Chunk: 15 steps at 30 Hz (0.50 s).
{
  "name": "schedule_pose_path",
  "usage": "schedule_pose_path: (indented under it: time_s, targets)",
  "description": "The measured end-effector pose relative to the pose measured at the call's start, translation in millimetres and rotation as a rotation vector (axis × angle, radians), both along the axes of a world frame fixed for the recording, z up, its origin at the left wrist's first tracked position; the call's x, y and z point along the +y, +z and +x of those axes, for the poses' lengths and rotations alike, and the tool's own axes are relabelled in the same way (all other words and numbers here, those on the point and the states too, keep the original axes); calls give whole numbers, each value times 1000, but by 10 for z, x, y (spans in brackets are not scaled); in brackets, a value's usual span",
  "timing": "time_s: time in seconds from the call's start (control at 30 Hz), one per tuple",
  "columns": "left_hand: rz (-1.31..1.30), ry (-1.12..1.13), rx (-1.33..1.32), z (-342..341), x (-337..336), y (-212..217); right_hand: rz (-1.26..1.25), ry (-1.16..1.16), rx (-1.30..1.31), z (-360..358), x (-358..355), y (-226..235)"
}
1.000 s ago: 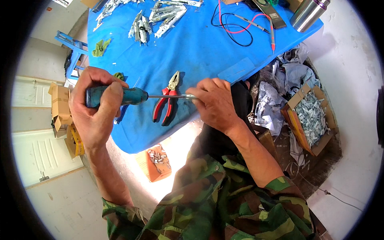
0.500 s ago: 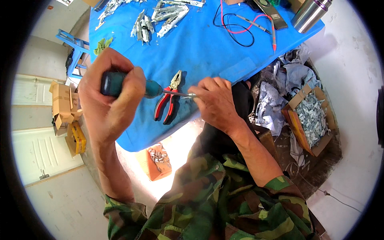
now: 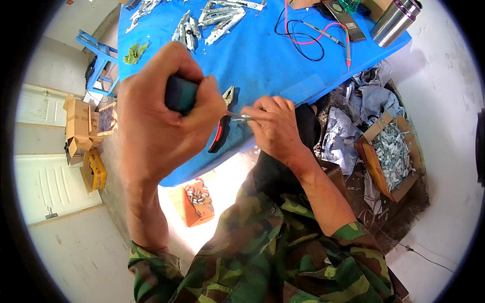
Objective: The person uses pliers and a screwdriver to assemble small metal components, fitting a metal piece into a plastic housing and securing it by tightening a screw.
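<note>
Left hand (image 3: 161, 121) grips one teal-handled screwdriver (image 3: 181, 94) above the blue bench (image 3: 273, 55); right hand (image 3: 275, 129) pinches a small metal piece (image 3: 246, 117) at its tip; one red-handled pliers (image 3: 221, 129) lies below.

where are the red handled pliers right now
In the head view the red-handled pliers lie on the blue table near its front edge, between the left hand and right hand.

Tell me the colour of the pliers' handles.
Red and black, on the pliers lying on the blue table; head view.
</note>
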<state>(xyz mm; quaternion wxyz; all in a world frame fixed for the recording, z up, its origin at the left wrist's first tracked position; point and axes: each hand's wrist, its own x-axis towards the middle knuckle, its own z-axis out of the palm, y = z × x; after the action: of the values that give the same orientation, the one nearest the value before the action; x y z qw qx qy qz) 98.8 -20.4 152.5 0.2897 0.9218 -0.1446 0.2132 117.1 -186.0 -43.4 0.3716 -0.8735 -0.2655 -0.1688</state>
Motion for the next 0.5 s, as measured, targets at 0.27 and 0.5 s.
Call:
schedule_pose_path:
  time_s: [0.27,0.5]
  targets:
    - [23,-51,-27,5,-93,12,6,36,10,27,-45,-17]
    - [26,-76,22,18,-91,49,310,317,61,82,-23,835]
